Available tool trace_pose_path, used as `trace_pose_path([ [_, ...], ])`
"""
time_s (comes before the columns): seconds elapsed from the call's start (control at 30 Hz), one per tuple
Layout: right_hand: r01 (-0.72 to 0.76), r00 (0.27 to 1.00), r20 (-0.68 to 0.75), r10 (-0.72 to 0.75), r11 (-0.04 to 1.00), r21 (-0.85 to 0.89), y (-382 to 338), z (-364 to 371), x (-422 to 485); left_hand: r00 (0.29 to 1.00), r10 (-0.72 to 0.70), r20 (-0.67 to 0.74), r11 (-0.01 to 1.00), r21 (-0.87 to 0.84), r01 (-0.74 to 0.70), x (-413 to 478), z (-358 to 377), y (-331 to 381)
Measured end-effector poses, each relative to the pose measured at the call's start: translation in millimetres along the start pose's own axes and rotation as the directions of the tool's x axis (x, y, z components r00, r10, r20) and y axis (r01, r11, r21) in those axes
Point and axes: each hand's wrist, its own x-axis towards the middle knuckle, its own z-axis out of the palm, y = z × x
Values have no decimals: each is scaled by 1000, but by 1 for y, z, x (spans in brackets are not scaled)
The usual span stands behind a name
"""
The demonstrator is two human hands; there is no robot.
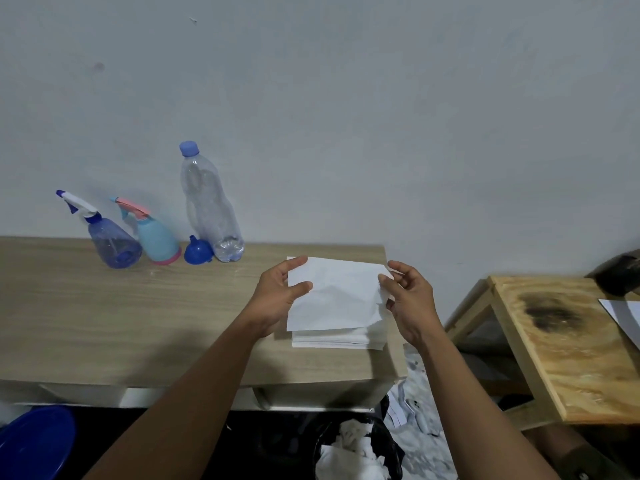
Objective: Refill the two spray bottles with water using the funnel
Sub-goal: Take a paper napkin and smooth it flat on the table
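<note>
Two spray bottles stand at the back left of the wooden table (104, 323): a clear blue one (112, 242) and a light blue one with a pink trigger (157, 242). A blue funnel (198, 251) lies beside them, against a tall clear water bottle (211, 209) with a blue cap, nearly empty. My left hand (280, 296) and my right hand (407, 299) each pinch a side of a white paper napkin (337, 299), held just above a stack of napkins (339, 339) at the table's right end.
A lower wooden side table (568, 344) with a dark scorch mark stands to the right, a white sheet (623, 315) on it. A black bin (356, 448) with crumpled white paper sits below the table edge. A blue tub (34, 445) shows at the bottom left.
</note>
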Motion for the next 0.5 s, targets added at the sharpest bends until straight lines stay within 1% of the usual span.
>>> trace_pose_path([
  [0.1,0,1000,3,0,1000,-28,-3,2,-2,1000,-11,8,1000,-30,11,-1,-3,0],
  [0.2,-13,999,37,12,1000,26,-6,2,-6,999,-28,30,998,-51,30,-3,-6,-1],
  [0.37,-10,999,47,11,1000,-19,-7,2,-6,999,-16,52,998,-65,20,-7,-7,-1],
  [0.4,-41,998,44,42,999,-27,-9,3,-6,999,-12,48,999,-51,14,-8,-7,0],
  [0.5,-231,970,82,230,973,-1,-15,9,-12,999,19,46,1000,19,-20,-13,-14,3],
])
